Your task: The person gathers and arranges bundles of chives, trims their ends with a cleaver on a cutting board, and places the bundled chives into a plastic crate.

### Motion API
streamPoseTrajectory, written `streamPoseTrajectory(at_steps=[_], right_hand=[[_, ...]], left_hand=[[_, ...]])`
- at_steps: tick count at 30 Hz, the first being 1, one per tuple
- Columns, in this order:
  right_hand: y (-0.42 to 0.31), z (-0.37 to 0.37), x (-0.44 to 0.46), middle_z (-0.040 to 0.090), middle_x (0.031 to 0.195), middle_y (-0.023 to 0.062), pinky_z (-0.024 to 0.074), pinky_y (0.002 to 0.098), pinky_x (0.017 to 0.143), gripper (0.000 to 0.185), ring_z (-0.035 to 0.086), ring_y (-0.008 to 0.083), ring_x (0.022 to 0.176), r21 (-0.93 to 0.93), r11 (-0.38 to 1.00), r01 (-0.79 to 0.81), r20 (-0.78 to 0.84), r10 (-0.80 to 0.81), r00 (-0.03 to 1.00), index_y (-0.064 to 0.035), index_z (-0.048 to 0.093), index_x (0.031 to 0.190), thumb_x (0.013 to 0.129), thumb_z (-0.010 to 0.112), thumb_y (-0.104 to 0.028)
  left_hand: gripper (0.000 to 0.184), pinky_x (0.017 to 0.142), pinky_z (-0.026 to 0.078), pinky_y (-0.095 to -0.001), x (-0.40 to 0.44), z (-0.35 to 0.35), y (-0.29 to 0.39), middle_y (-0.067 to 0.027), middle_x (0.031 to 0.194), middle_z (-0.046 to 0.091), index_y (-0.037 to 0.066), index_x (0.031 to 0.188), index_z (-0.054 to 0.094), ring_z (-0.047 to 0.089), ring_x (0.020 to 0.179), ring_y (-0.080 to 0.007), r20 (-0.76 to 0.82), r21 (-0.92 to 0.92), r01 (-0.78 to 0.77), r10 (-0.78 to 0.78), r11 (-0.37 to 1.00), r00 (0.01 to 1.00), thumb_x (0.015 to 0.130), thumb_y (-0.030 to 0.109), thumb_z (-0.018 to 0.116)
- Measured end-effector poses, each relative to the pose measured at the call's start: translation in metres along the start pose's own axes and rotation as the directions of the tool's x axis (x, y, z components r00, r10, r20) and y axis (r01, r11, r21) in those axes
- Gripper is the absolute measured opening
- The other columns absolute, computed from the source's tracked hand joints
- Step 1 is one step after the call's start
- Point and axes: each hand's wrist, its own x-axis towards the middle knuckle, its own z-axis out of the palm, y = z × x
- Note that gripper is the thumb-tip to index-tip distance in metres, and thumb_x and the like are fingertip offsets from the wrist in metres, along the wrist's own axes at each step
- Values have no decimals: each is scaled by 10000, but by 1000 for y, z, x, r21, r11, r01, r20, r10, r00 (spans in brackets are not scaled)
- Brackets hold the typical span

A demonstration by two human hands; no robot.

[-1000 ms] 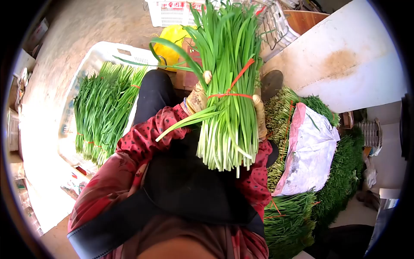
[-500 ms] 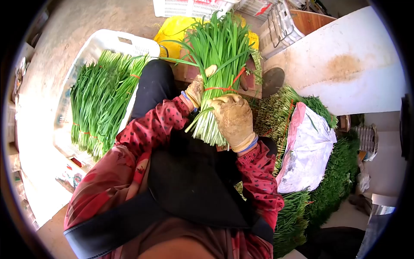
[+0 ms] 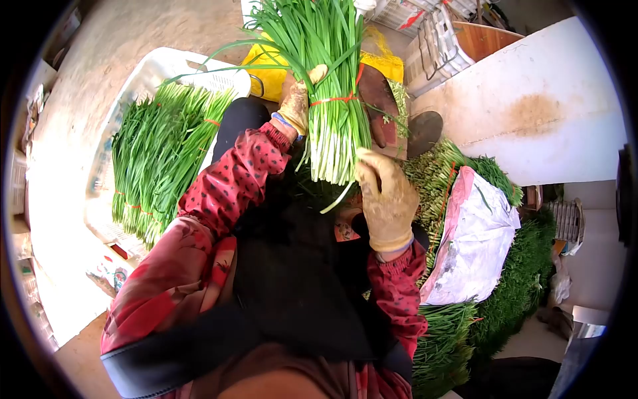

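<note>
My left hand (image 3: 297,110), in a soiled tan glove, is wrapped around a bundle of garlic chives (image 3: 332,130) from its left side, the thumb across the leaves. A red band (image 3: 334,100) rings the bundle, and another red strip runs up its right side. The green leaves point away from me, the pale cut ends towards me. One loose stalk (image 3: 337,199) slants down below the ends. By the lower right of the ends is my gloved right hand (image 3: 389,196), its fingers bent together in a pinch. What lies between those fingertips is hidden.
At left stands a white plastic crate (image 3: 106,143) with banded chives (image 3: 163,153). More chives (image 3: 515,286) are piled at right, beside a white and pink sack (image 3: 468,246). A yellow bag (image 3: 382,64) lies behind the bundle; a white panel (image 3: 512,106) is at far right.
The bundle has risen away from me in my left hand. My right hand has let go of the stems and moved right and down, to beside the cut ends.
</note>
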Motion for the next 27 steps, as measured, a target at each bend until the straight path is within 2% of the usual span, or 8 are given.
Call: streamPoseTrajectory(at_steps=[2,7,9,10,13,16,17,27], right_hand=[[2,26,23,702,905,89,526,352,673,303,680,261,796,-98,983,-154,74,162,984,-84,636,1027,849,713,-318],[14,69,16,647,725,157,501,416,609,172,642,357,679,21,954,-299,93,296,951,-99,628,837,829,730,-237],[10,64,-11,657,727,117,506,417,576,141,650,324,642,26,972,-235,163,227,960,-110,603,840,844,697,-215],[9,59,-30,663,737,110,510,399,573,133,656,303,637,116,941,-319,239,286,928,-113,605,846,842,705,-200],[-2,33,-24,691,783,95,527,336,591,156,673,254,648,360,762,-539,271,467,842,-85,628,898,856,719,-204],[12,44,4,690,797,87,528,356,614,242,680,258,692,20,965,-261,-34,261,965,-73,634,948,853,725,-275],[10,49,12,684,773,79,517,378,607,242,669,278,677,-98,928,-359,41,364,931,-90,630,934,846,726,-294],[21,68,-33,631,677,128,503,456,546,157,636,343,603,-1,955,-298,123,296,947,-114,570,802,803,703,-198]], left_hand=[[312,736,585,-380,-7,-1,-12,-80,993,699,59,1117,633,690,823,-219,21,66,-28,27,997,999,862,220,712],[258,725,572,-327,-19,3,-15,-53,942,714,70,1024,685,680,792,-169,-19,199,-61,66,978,998,875,279,706],[252,712,567,-319,-15,-5,-13,-46,927,714,68,1015,686,676,767,-161,12,162,-27,25,986,1000,875,277,705],[268,709,575,-329,-13,-6,-12,-60,945,717,59,1024,687,684,764,-179,20,199,-153,152,968,988,874,280,702],[302,762,579,-341,-7,-16,-10,-68,962,719,51,1072,677,693,819,-190,-32,200,-116,125,973,992,869,273,702],[321,763,576,-338,-24,2,-12,-68,988,713,43,1105,657,690,825,-190,24,164,-63,60,984,998,874,263,694],[323,759,576,-339,-32,11,-13,-69,996,710,39,1111,651,690,822,-191,47,154,-47,41,987,998,878,260,689],[321,734,583,-356,-41,8,-12,-81,978,703,33,1139,627,686,800,-207,41,119,22,-27,993,999,878,209,688]])
